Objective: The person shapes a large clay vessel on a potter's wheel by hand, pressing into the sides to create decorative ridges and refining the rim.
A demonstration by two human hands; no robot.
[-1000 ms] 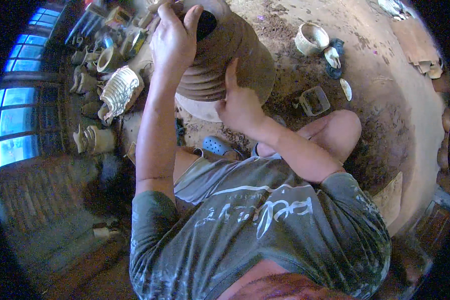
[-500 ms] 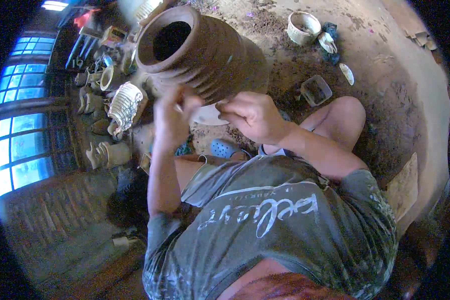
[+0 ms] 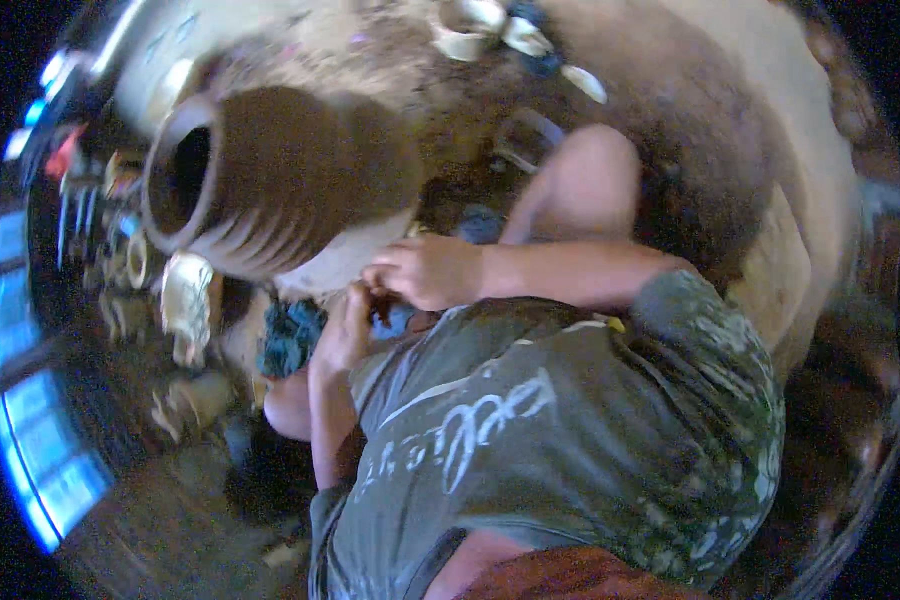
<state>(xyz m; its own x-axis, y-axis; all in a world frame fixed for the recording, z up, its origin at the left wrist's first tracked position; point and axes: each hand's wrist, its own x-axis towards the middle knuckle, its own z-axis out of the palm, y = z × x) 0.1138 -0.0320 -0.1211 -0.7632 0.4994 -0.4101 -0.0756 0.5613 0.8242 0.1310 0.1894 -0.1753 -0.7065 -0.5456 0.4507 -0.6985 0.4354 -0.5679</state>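
Clay pot (image 3: 280, 185) just above hands (image 3: 390, 300)

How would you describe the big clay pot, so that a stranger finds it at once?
Start from the earthen floor. At its upper left stands the big clay pot, beside both hands. It is brown, ribbed, wide-mouthed, and far larger than the small pale pieces nearby.

Small pale clay pots (image 3: 185, 305) at left, white bowl (image 3: 462, 38) on dirt floor (image 3: 690, 110).

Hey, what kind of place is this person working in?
Most likely a pottery workshop: a large ribbed clay pot lies tilted in front of the person, smaller clay pieces sit beside it, and the dirt floor looks dusty.
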